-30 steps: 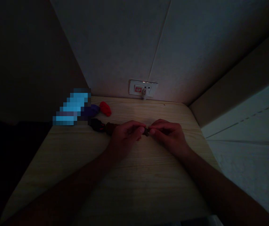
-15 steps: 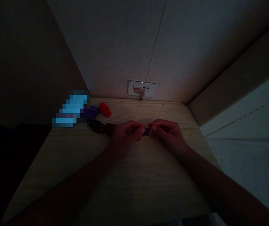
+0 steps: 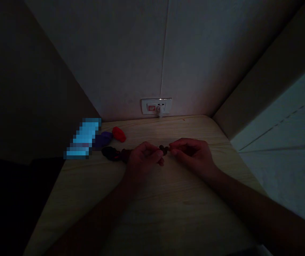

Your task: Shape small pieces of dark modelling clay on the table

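Note:
Between my two hands is a small dark brown lumpy piece [image 3: 164,149] that looks like modelling clay. My left hand [image 3: 144,160] pinches its left side between thumb and forefinger. The fingertips of my right hand [image 3: 193,153] are closed in a pinch at its right end. A dark brownish-red lump [image 3: 125,155] lies just left of my left hand, partly hidden by it. Touching that lump is a black lump [image 3: 110,153] with small red specks. Farther back are a red lump [image 3: 119,134] and a purple lump [image 3: 103,139].
A bright, pixelated blue rectangle [image 3: 84,138] is at the left edge of the wooden tabletop [image 3: 168,199]. On the wall behind, a socket plate [image 3: 145,107] holds a plug [image 3: 159,111]. A pale panel [image 3: 288,121] stands to the right. The light is dim.
The view has shifted a little. My hands are slightly farther apart, and more of the brown piece shows between my fingertips. The lumps on the table stay put.

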`<state>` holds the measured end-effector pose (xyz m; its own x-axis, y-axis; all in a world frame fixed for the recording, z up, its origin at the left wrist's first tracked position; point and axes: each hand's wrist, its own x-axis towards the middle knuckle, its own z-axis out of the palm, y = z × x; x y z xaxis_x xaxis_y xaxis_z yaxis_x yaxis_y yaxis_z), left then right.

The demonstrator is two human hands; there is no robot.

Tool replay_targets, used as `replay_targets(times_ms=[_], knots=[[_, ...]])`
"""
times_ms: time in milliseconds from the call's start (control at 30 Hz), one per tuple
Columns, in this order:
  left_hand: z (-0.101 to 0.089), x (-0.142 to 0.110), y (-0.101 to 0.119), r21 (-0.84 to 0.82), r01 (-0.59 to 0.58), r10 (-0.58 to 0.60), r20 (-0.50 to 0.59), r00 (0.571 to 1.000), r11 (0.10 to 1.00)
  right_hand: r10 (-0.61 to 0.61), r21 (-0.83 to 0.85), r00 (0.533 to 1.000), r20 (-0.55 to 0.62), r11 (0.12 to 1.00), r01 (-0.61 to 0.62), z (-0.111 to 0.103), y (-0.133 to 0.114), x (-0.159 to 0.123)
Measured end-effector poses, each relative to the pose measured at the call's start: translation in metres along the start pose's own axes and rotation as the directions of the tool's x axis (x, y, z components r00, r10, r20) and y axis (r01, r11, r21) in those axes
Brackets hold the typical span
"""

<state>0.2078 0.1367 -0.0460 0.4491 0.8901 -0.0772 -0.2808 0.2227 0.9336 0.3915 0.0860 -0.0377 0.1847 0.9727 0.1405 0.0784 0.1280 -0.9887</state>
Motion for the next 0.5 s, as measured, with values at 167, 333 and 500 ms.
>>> replay_targets(times_ms=[167,333,500], knots=[[0.0016,0.0002,0.0013,0.076,-0.026,0.028,-0.029,0.999,0.997,-0.043,-0.044,0.999,0.029,0.998,0.045,0.0004,-0.0001,0.0003],[0.0034,-0.0002,0.0033,0.096,-0.030,0.037,-0.065,0.997,0.995,-0.064,-0.044,0.997,0.049,0.997,0.066,0.0000,0.0014,0.0013],[0.0033,-0.0004,0.0042,0.170,-0.035,0.044,-0.048,0.998,0.985,-0.073,-0.060,0.996,0.054,0.995,0.077,-0.0009,0.0011,0.0018]])
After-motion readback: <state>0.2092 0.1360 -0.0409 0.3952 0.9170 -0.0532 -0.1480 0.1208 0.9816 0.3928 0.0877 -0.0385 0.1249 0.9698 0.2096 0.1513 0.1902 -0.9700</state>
